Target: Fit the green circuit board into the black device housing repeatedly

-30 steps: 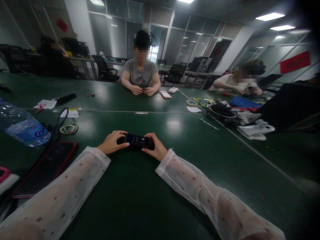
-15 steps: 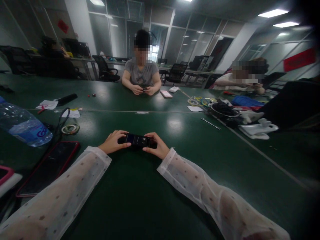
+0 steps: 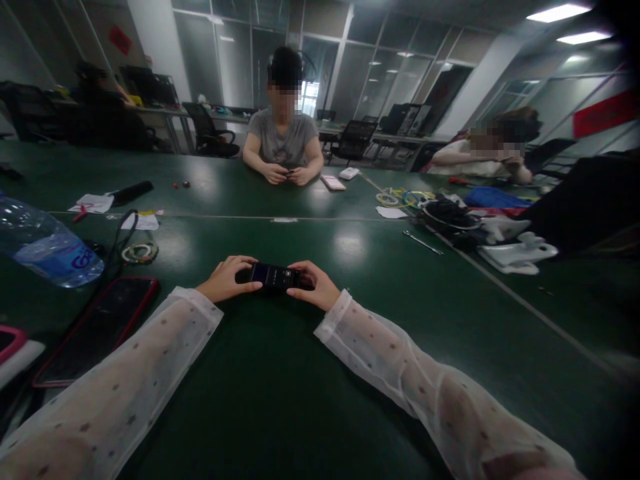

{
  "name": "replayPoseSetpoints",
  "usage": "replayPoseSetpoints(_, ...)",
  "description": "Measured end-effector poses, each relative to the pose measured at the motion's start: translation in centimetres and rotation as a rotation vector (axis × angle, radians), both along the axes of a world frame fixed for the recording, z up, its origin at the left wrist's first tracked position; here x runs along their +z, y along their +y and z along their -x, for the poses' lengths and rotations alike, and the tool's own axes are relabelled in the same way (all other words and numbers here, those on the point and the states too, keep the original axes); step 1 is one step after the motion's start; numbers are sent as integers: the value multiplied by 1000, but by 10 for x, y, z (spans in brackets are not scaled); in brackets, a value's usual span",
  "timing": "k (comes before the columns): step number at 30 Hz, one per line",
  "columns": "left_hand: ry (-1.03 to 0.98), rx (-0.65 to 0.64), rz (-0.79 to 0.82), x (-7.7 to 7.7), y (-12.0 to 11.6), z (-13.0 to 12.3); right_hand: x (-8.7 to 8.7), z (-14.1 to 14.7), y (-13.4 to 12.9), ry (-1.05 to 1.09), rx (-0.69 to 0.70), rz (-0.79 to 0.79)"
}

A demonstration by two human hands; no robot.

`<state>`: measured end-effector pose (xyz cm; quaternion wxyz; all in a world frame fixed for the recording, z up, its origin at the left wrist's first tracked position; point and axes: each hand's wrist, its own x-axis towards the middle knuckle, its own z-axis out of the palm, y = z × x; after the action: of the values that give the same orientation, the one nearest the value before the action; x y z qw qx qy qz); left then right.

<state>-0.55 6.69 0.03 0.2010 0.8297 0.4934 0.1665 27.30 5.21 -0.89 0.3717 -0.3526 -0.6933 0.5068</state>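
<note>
A small black device (image 3: 273, 275) with a lit screen lies lengthwise between my two hands, low over the green table (image 3: 270, 387). My left hand (image 3: 229, 279) grips its left end, thumb along the near edge and fingers on the far edge. At the other end, my right hand (image 3: 316, 287) pinches it between thumb and fingers. Both wrists come out of sheer white sleeves with dark stars. The underside of the device is hidden.
To the left are a water bottle (image 3: 55, 252), a red-edged phone (image 3: 100, 330) and a bracelet (image 3: 140, 253). A wrench (image 3: 423, 243), cables and a white tool (image 3: 520, 255) lie right. A person (image 3: 283, 137) sits opposite; another leans over the table at right.
The camera view has shifted slightly, so most things on the table sit a little higher. Both hands keep their hold on the device, with hardly any movement.
</note>
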Motion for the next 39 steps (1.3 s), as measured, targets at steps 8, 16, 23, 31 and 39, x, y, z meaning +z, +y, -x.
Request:
replayPoseSetpoints(8, 2, -18, 6, 0, 0, 1, 5, -2, 2, 20, 2, 57)
replayPoseSetpoints(16, -10, -36, 55, 4, 1, 1, 2, -2, 3, 12, 0, 35)
replayPoseSetpoints(23, -17, -41, 50, 5, 0, 1, 5, 0, 1, 47, 26, 35)
replayPoseSetpoints(31, -19, -33, 52, 4, 1, 1, 3, 0, 0, 8, 0, 37)
replayPoseSetpoints(39, -42, 14, -5, -3, 1, 1, -3, -1, 3, -39, -60, -91)
